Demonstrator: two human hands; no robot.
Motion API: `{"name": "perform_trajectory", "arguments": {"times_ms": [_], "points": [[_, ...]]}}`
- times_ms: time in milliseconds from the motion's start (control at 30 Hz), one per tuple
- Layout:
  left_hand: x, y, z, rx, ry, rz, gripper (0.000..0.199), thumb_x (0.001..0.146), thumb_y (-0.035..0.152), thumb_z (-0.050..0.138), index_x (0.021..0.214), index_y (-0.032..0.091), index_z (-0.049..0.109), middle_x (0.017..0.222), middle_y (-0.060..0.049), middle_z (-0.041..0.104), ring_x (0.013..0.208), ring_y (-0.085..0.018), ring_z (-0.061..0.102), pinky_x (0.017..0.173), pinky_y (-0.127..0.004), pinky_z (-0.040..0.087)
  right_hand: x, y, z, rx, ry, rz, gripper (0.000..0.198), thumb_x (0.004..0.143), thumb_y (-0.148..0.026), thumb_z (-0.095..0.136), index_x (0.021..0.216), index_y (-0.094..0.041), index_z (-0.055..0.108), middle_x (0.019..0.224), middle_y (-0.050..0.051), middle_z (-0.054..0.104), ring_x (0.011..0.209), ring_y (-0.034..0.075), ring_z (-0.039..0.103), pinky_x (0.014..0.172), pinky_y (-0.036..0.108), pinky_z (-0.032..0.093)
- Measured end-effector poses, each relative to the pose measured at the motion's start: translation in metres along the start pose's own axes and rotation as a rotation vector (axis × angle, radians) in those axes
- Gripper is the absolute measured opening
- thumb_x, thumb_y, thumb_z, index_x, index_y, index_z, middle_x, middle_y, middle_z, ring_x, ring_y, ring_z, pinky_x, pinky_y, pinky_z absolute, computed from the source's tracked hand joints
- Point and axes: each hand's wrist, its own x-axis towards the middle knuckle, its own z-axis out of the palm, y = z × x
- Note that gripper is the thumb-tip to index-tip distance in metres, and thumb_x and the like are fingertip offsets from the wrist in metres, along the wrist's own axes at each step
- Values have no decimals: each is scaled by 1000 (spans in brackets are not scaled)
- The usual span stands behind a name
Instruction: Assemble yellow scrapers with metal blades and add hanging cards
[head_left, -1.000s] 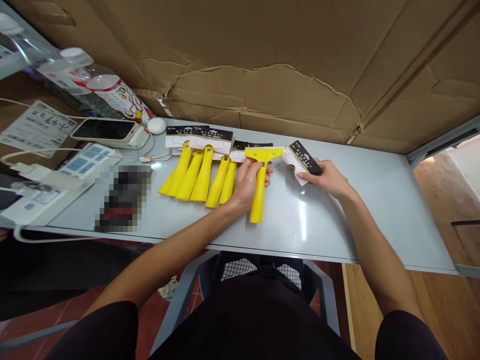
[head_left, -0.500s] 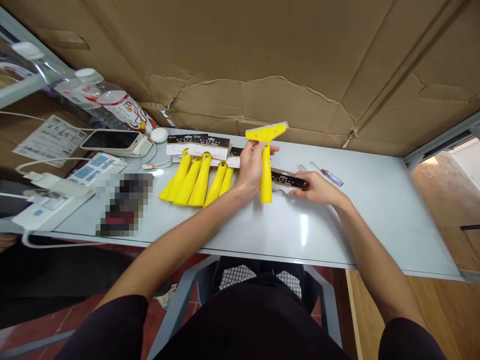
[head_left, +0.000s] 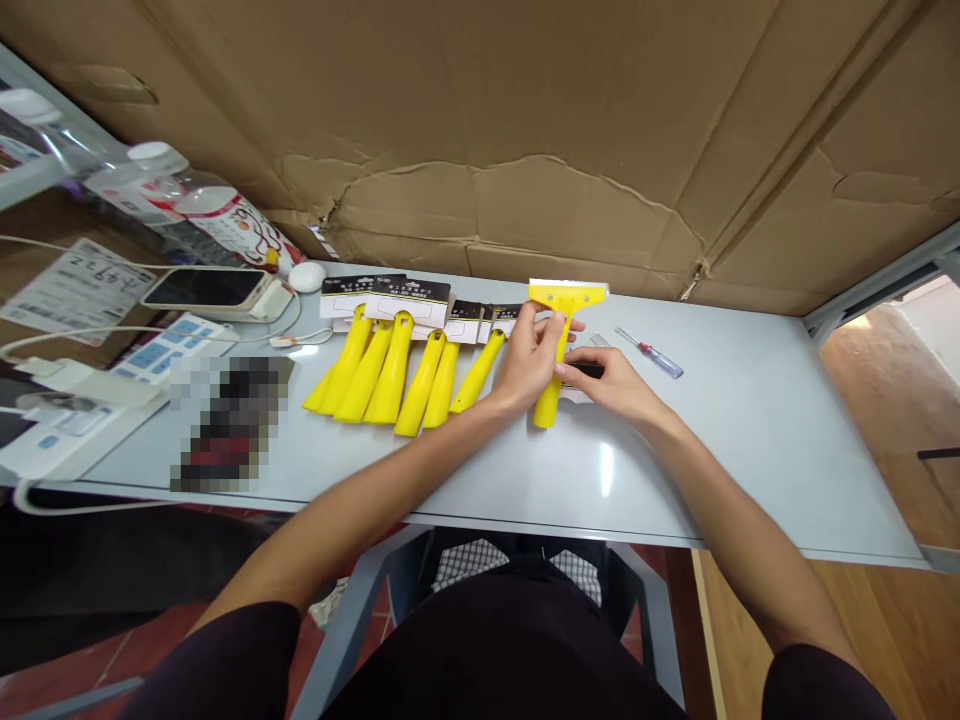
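A yellow scraper (head_left: 550,402) stands out in front of me, its wide head with a pale blade edge pointing away. My left hand (head_left: 534,352) is closed around its neck just below the head. My right hand (head_left: 616,384) is closed on a black and white packaging card (head_left: 585,371), which sits behind the scraper's handle. The right fingertips touch the handle's side or lie very close to it. To the left of both hands lie several yellow scraper handles (head_left: 387,380) in a row, their far ends over printed black and white cards (head_left: 415,300).
A screwdriver with a clear handle (head_left: 661,361) lies right of my hands. Leftward are a phone (head_left: 206,288), a power strip (head_left: 161,360) with cables, a white round case (head_left: 307,277) and plastic bottles (head_left: 232,215). A cardboard sheet (head_left: 510,130) rises behind the table.
The scraper and my left hand have moved right, closer to my right hand. The card has come behind the handle. Another yellow handle at the row's right end now shows.
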Motion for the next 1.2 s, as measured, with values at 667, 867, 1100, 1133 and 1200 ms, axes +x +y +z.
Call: {"name": "perform_trajectory", "arguments": {"times_ms": [667, 867, 1100, 1133, 1200], "points": [[-20, 22, -57, 154, -366, -335, 57, 84, 49, 86, 129, 21, 66, 116, -14, 75, 102, -29, 77, 85, -46, 65, 5, 3, -3, 219, 269, 11, 20, 78, -42, 86, 89, -25, 84, 96, 3, 82, 98, 26, 76, 99, 45, 59], [-21, 17, -55, 147, -344, -294, 50, 80, 41, 90, 121, 20, 73, 125, -13, 76, 110, -26, 75, 94, -42, 65, 4, 4, -4, 292, 263, 3, 28, 79, -43, 89, 101, -27, 81, 108, 2, 82, 108, 26, 75, 104, 44, 58], [-26, 17, -56, 13, -307, -405, 55, 77, 46, 92, 119, 19, 70, 121, -13, 75, 93, -25, 77, 75, -39, 67, 4, -3, -11, 462, 358, 140, 34, 78, -47, 84, 96, -26, 64, 90, 1, 79, 87, 25, 75, 81, 42, 64], [-27, 18, -54, 16, -298, -409, 55, 75, 43, 94, 119, 20, 70, 122, -14, 74, 95, -26, 77, 76, -40, 68, 4, -5, -12, 483, 385, 154, 35, 77, -45, 83, 96, -27, 60, 88, 1, 78, 86, 26, 75, 78, 42, 64], [-29, 18, -51, 28, -285, -412, 59, 70, 36, 97, 118, 21, 67, 123, -13, 74, 100, -28, 77, 81, -42, 68, 4, -9, -13, 501, 425, 169, 39, 74, -44, 82, 96, -29, 55, 84, 0, 75, 86, 26, 75, 75, 42, 63]]}}
